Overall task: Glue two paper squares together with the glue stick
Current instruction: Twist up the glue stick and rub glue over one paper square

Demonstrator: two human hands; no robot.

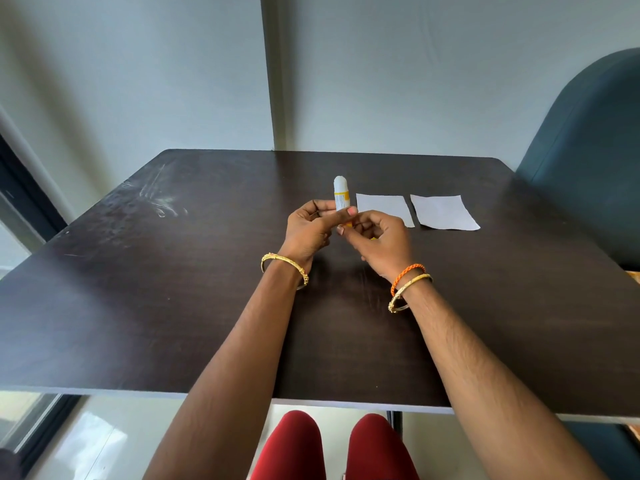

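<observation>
White and yellow, the plastic glue stick [341, 199] is held upright above the dark wooden table [173, 271], long axis vertical, white end up. Its body is gripped by the left hand [310, 230]; its base is apparently pinched by the right hand [379, 242]. Two white paper squares [384, 209] [445, 212] lie just right, nearer the right hand.

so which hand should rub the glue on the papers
Right, most likely. Both papers lie flat on the table on the right hand's side, just beyond it. The left hand grips the glue stick and would have to cross over.
</observation>
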